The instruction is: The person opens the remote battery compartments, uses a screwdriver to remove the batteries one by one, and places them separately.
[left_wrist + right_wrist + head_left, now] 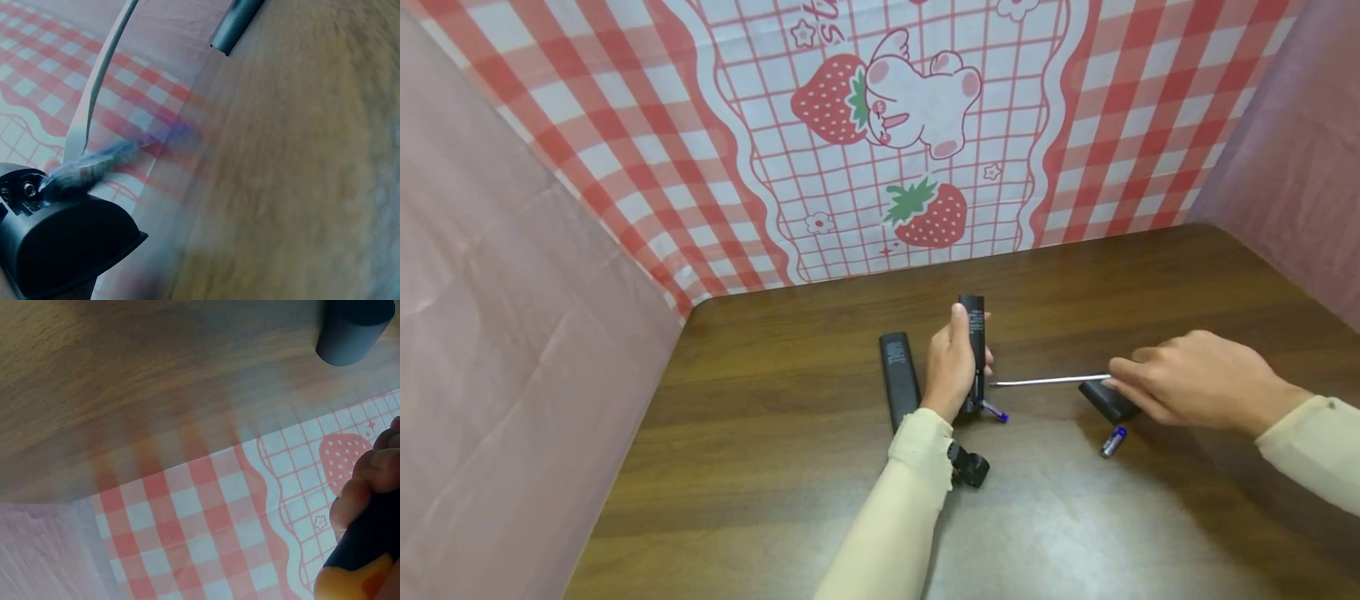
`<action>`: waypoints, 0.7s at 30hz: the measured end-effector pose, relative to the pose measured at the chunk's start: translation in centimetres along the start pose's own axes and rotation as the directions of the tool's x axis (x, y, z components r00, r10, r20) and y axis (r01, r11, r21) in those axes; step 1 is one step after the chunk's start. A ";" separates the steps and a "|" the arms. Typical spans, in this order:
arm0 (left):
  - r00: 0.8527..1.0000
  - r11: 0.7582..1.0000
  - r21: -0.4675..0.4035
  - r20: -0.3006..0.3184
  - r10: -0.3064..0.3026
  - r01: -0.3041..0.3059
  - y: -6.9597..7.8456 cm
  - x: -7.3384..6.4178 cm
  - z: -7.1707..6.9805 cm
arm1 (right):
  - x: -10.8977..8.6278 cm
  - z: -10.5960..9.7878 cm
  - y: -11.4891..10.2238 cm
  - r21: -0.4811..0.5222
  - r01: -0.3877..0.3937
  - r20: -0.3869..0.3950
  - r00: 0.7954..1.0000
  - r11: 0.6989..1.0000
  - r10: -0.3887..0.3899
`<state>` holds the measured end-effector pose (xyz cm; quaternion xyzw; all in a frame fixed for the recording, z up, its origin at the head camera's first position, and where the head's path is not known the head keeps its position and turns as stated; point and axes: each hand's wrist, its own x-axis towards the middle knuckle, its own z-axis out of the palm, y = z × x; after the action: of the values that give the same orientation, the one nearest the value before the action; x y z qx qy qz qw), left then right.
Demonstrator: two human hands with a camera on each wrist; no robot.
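My left hand (951, 367) grips a black remote control (973, 321) upright, thumb along its printed back. At its lower end the battery bay is uncovered, and a blue-ended battery (996, 412) sticks out at a slant, blurred in the left wrist view. My right hand (1202, 379) holds a screwdriver by its dark handle with a yellow-orange part (350, 582). Its thin metal shaft (1048, 381) points left, the tip right at the battery bay, beside the battery (94, 165). A second battery (1113, 442) lies on the table below my right hand.
Another black remote (898, 375) lies left of my left hand, partly behind the sleeve. A black piece (1108, 402) lies partly under my right hand. Behind the wooden table (760, 467) hangs a red checked cloth (700, 150), with pink cloth at both sides.
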<state>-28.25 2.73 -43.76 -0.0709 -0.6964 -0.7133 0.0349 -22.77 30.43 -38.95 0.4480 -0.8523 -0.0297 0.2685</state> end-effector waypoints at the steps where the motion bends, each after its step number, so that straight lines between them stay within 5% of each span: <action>1: 1.000 1.000 -0.002 0.001 0.001 -0.001 0.0 0.0 0.0 | -0.1 0.0 0.0 0.004 -0.002 0.005 1.000 1.000 0.002; 21: 0.999 1.000 -0.001 -0.031 -0.008 0.008 -0.5 0.3 -0.3 | -1.0 -0.6 -0.8 0.087 -0.016 0.095 0.995 0.996 0.008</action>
<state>-28.66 2.44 -44.25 -0.0571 -0.6956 -0.7149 0.0429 -21.46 30.85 -39.10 0.4523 -0.8671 -0.0119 0.2083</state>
